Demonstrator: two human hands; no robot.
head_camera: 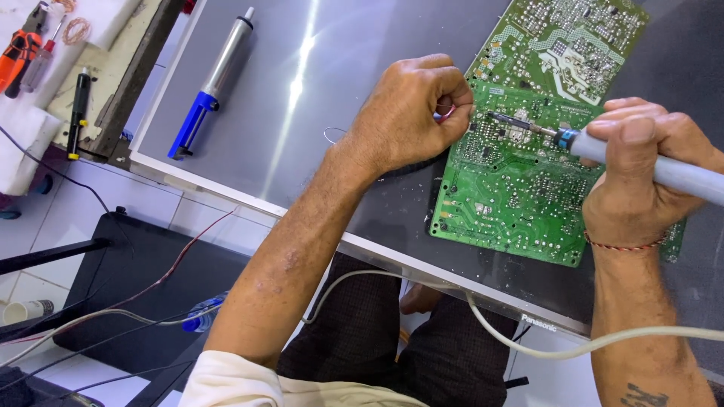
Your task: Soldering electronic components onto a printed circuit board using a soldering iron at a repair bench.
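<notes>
Head-cam view looking down at a person's two bare hands working on a green circuit board (528,151), solder side up. The board lies on a grey flat-panel screen (302,98) used as a work surface, toward its right side.

Right hand (641,173): fingers wrapped tight round the grey handle of a soldering iron (603,147), thumb on top. The iron's dark tip points left and touches the board near its middle-left, approx. where the left hand is. A pale cord (467,309) runs from the iron's direction across the person's lap.

Left hand (411,113): curled into a loose fist at the board's left edge, thumb and forefinger pinched on something small w/ a pink and blue glint; too small to tell what, poss. solder wire or a lead. A thin wire loop (333,134) lies on the screen just left of the wrist.

Also on the screen, well apart at upper left: a blue and silver desoldering pump (215,79). Off the screen at far left, screwdrivers (30,49) and a black pen-like tool (78,109) on a bench.

Risks, as a judgement: the left fingertips sit v. near the hot tip, so a slip could burn them. Holding heat too long could lift a pad or bridge neighbouring joints. The board looks unclamped and may slide on the smooth screen. The cord could snag on a knee and jerk the iron; a dropped tip could scar the screen.
</notes>
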